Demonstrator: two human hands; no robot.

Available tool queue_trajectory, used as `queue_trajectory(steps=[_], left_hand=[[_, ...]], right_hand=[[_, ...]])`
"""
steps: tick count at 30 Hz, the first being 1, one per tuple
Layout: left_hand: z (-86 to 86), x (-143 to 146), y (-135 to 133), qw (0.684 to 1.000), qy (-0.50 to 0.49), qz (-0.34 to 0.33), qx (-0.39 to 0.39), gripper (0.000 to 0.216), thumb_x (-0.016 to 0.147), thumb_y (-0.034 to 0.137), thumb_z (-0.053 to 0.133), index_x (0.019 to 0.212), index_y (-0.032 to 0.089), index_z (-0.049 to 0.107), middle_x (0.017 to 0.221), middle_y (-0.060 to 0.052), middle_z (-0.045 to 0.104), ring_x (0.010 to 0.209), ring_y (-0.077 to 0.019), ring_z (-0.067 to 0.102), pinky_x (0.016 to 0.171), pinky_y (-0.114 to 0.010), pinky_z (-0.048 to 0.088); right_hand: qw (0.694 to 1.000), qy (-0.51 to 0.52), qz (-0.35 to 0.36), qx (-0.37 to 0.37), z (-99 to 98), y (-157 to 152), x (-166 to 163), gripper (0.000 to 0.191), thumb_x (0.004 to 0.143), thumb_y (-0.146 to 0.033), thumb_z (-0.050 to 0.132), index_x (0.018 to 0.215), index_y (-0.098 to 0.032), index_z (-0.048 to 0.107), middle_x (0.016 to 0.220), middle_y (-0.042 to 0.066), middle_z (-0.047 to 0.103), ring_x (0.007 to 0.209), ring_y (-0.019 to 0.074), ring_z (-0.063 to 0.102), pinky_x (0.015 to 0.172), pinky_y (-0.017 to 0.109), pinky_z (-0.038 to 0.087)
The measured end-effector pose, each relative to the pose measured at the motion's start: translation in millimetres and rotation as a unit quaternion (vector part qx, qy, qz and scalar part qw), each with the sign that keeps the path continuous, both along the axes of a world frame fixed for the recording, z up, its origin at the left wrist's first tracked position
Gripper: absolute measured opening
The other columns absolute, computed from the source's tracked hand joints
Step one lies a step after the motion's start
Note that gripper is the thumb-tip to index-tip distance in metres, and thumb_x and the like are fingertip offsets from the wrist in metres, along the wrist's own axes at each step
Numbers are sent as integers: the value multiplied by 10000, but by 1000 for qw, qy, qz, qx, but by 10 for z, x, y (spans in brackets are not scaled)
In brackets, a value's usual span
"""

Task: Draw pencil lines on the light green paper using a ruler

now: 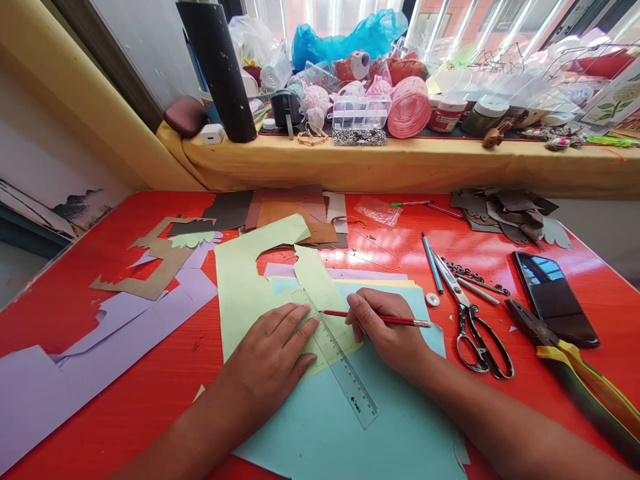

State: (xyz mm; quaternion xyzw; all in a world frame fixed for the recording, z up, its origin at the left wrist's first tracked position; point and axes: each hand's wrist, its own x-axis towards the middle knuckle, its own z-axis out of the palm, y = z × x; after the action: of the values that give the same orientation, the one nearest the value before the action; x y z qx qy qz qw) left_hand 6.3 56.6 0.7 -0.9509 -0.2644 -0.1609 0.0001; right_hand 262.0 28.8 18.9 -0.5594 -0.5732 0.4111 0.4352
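Note:
My left hand [275, 347] lies flat with its fingers out, fingertips pressing on the clear plastic ruler [345, 370]. The ruler runs slantwise over a light green paper [240, 287] with a piece cut out of its upper part. Faint drawn lines show on the green paper by the ruler. In my right hand [387, 327] a red pencil [400, 321] is pinched, its tip at the ruler's edge near my left fingers. Under the green paper lies a larger blue sheet [320, 440], and purple and yellow sheets peek out behind it.
To the right are scissors [467, 313], a blue pen [432, 263], pliers [555, 353] and a phone [555, 297]. Purple paper scraps [115, 360] and a brown cut-out [155, 283] cover the left. Dark scraps [510, 213] lie at the back right, below a crowded windowsill [350, 163].

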Motion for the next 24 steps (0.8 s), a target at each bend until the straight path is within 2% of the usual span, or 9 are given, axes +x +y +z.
queue_trajectory(steps=[16, 24], left_hand=[[-6, 6, 0, 1000, 2, 1, -10, 406, 1159, 311, 512, 1509, 143, 631, 1526, -166, 681, 1391, -350, 654, 1118, -527, 595], [-11, 1, -5, 1000, 3, 2, -10, 399, 1161, 308, 509, 1507, 152, 634, 1532, -162, 679, 1395, -342, 653, 1125, -522, 593]], right_hand=[[1000, -7, 16, 2, 5, 23, -2, 528, 1101, -598, 567, 754, -220, 688, 581, -3, 631, 536, 161, 532, 539, 294, 411], [999, -32, 38, 13, 29, 26, 5, 453, 1104, -528, 601, 770, -229, 665, 631, -2, 668, 588, 171, 583, 577, 291, 445]])
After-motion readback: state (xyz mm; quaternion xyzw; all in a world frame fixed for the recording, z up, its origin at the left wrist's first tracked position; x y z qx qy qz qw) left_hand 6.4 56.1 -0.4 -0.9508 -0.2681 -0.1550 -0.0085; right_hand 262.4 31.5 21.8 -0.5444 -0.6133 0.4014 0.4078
